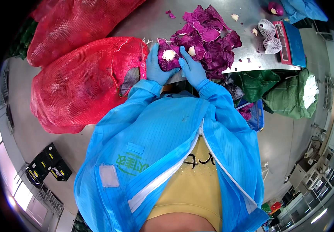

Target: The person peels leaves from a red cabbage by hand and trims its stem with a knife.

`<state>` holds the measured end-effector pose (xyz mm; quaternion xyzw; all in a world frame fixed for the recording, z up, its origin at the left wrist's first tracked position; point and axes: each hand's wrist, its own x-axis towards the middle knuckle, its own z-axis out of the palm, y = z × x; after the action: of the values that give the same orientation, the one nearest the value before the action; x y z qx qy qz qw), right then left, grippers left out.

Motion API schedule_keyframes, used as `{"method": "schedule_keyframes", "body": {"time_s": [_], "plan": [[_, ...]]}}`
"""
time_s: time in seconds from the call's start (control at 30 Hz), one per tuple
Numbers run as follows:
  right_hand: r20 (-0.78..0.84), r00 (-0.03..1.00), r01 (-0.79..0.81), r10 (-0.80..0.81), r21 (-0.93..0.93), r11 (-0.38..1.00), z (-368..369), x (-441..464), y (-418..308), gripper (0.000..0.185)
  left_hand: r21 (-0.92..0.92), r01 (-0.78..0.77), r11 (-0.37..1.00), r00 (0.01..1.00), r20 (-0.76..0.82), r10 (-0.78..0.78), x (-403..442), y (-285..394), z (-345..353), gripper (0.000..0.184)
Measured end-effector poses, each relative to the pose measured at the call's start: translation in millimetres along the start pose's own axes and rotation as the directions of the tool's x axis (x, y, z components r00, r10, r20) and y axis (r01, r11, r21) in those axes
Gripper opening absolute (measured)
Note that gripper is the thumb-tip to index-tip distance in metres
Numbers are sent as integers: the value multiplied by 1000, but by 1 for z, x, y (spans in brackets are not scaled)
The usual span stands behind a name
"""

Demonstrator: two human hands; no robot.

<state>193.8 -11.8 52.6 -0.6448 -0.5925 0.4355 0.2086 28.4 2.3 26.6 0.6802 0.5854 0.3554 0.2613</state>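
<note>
A red cabbage [163, 61] with a pale cut stem end facing up sits at the edge of the metal table. My left hand [156, 66], in a blue glove, is wrapped round its left and near side. On the cabbage's right side is my right hand [193, 69], also gloved, its thumb and fingers closed against the outer leaves. Just beyond the right hand lies a heap of loose purple cabbage leaves [209, 34], with a whitish stem piece [191, 51] at its near edge.
Large red mesh sacks [85, 81] crowd the left side. At the right of the metal table [147, 17] are white foam nets [267, 29] and a red-and-blue box [291, 44]. Green sacks [291, 94] and a blue crate [256, 116] stand below. A blue sleeve [304, 8] shows at upper right.
</note>
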Motion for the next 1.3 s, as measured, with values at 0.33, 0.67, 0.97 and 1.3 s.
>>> {"method": "schedule_keyframes", "body": {"time_s": [0.33, 0.67, 0.97, 1.3], "plan": [[-25, 996, 72, -80, -238, 968, -10, -2, 5, 50, 17, -1, 1000, 998, 57, 0, 2, -2, 0, 116], [-29, 999, -26, 17, -345, 938, -14, 1, -3, 49, 195, -62, 979, 991, 132, 36, 7, 8, -1, 114], [-54, 997, -56, 49, -132, 990, -10, 7, 9, 48, 253, -6, 968, 982, 185, -42, 13, 22, -1, 113], [-106, 992, -94, 64, -303, 948, -15, 2, -7, 49, 322, 32, 946, 968, 227, -110, 15, 33, -5, 111]]}}
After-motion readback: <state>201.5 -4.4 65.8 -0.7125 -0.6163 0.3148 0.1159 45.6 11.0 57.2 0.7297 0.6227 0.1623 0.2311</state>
